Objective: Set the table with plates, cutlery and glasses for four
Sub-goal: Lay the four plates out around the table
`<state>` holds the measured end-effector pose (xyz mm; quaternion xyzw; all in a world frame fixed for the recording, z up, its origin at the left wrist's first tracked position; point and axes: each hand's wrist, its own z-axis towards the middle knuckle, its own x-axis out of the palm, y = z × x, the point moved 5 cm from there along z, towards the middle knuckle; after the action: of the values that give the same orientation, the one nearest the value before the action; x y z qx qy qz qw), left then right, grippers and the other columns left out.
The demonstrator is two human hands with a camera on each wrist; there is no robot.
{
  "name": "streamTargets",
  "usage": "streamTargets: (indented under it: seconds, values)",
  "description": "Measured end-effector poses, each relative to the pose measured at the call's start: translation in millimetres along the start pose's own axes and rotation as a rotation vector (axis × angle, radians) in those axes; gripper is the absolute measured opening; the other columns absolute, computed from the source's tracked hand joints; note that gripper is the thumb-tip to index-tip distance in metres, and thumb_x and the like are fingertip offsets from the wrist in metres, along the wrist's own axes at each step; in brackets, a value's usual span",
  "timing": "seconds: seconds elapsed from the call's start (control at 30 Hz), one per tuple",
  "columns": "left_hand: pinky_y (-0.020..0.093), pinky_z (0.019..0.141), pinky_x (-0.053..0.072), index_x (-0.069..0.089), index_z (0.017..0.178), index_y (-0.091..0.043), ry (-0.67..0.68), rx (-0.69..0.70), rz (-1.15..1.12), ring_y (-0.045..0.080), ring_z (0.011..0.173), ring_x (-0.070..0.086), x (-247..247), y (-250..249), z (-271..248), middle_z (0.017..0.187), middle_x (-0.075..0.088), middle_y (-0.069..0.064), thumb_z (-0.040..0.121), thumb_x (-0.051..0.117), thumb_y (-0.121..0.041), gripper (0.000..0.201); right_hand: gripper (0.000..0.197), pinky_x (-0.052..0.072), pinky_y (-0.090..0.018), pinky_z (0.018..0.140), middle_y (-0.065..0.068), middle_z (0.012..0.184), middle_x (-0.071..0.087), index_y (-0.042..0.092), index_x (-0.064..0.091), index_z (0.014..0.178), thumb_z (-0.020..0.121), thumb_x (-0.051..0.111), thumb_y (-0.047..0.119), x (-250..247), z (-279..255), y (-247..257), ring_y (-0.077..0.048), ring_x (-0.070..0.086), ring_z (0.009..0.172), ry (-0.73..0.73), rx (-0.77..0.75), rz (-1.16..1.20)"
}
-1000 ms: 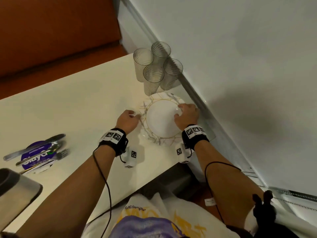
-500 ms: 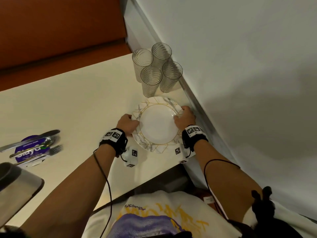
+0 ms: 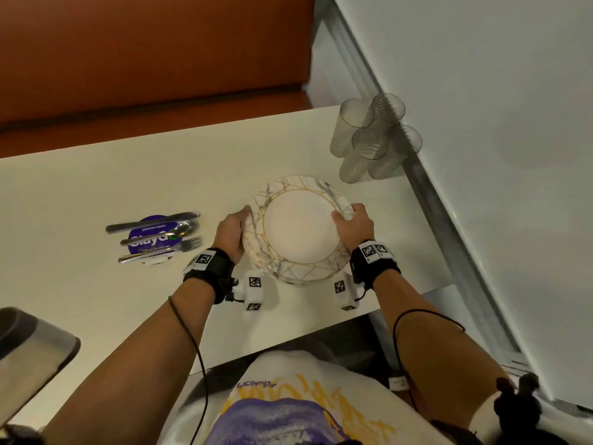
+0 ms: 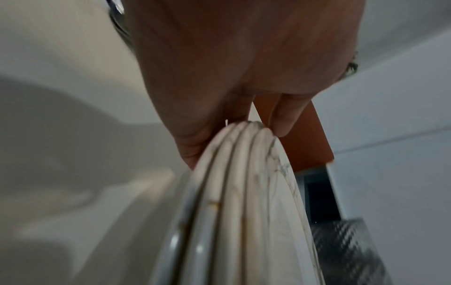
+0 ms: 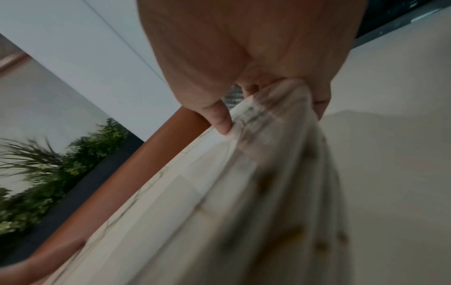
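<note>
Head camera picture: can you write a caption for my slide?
Both hands, left and right, hold a stack of plates beside four glasses.

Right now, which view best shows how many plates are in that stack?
Left wrist. It looks edge-on at the stack of plates, so four separate rims show under the left hand. The head view shows only the top plate's face; the right wrist view is too blurred to count rims.
</note>
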<state>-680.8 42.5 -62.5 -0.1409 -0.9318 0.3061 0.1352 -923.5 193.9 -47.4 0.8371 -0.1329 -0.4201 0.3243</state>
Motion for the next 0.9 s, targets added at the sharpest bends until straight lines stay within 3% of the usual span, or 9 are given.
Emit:
streamTargets:
  seconds: [0.17,0.3,0.4,0.47,0.53,0.57,0.7,0.83,0.9]
  values:
    - [0.052,0.108,0.049,0.068,0.134,-0.014,0.050,0.014,-0.157,0.033,0.121,0.068,-85,-23,-32,0.128,0.073,0.013,0.104,0.056,-0.044,0.044,0.037,0.043,-0.024,0.067,-0.004,0.105,0.060,0.011,0.053,0.128,0.099,0.060,0.034,61,-52,67,-0.022,0.058,0.087,0.076,-0.137,0.047]
    - [0.054,0.111,0.047,0.067,0.136,-0.022,0.013,0.047,-0.143,0.033,0.124,0.067,-156,-35,-55,0.132,0.071,0.011,0.089,0.068,-0.065,0.063,0.036,0.036,-0.016,0.054,-0.004,0.106,0.059,0.012,0.051,0.131,0.102,0.056,0.035,103,-86,120,-0.019,0.059,0.083,0.113,-0.254,0.050]
    - [0.053,0.110,0.046,0.062,0.132,-0.040,-0.125,0.061,-0.111,0.025,0.127,0.063,-217,-33,-41,0.137,0.067,-0.001,0.064,0.073,-0.087,0.083,0.040,0.049,-0.027,0.069,-0.007,0.113,0.060,0.012,0.045,0.135,0.103,0.054,0.035,130,-106,156,-0.026,0.059,0.092,0.135,-0.317,0.075]
    - [0.056,0.109,0.044,0.054,0.143,-0.036,-0.225,0.088,-0.088,0.024,0.131,0.058,-228,-45,-61,0.145,0.060,-0.006,0.060,0.069,-0.094,0.103,0.039,0.049,-0.031,0.080,-0.007,0.114,0.060,0.011,0.045,0.134,0.104,0.052,0.034,140,-111,171,-0.027,0.060,0.097,0.136,-0.333,0.097]
    - [0.052,0.111,0.042,0.044,0.144,-0.037,-0.275,0.167,-0.116,0.020,0.125,0.056,-231,-55,-73,0.137,0.057,-0.010,0.082,0.065,-0.079,0.078,0.033,0.045,-0.029,0.072,-0.007,0.111,0.059,0.009,0.046,0.130,0.106,0.047,0.031,146,-112,183,-0.025,0.058,0.096,0.131,-0.340,0.122]
    - [0.051,0.112,0.038,0.035,0.157,-0.034,-0.305,0.193,-0.125,0.020,0.126,0.052,-235,-57,-74,0.136,0.054,-0.009,0.090,0.062,-0.071,0.081,0.030,0.043,-0.027,0.067,-0.006,0.108,0.060,0.009,0.047,0.128,0.106,0.044,0.029,147,-111,189,-0.024,0.058,0.093,0.124,-0.348,0.140]
    - [0.053,0.121,0.031,0.023,0.164,-0.025,-0.418,0.250,-0.229,0.024,0.144,0.045,-252,-65,-69,0.160,0.045,-0.001,0.087,0.069,-0.068,0.099,0.024,0.044,-0.030,0.078,0.002,0.098,0.057,0.007,0.052,0.119,0.106,0.040,0.024,140,-90,203,-0.019,0.054,0.092,0.056,-0.340,0.328]
    - [0.049,0.118,0.039,0.027,0.163,-0.021,-0.563,0.301,-0.339,0.026,0.145,0.044,-269,-73,-63,0.161,0.043,0.003,0.088,0.071,-0.064,0.097,0.011,0.042,-0.028,0.074,0.007,0.086,0.050,0.013,0.049,0.099,0.104,0.041,0.018,127,-41,204,-0.010,0.047,0.076,-0.069,-0.262,0.538]
    - [0.041,0.113,0.044,0.030,0.162,-0.019,-0.625,0.333,-0.383,0.020,0.135,0.050,-275,-79,-62,0.149,0.051,0.000,0.093,0.068,-0.059,0.087,0.012,0.044,-0.029,0.075,0.003,0.090,0.053,0.011,0.050,0.100,0.104,0.040,0.017,123,-13,196,-0.012,0.048,0.079,-0.128,-0.193,0.572]
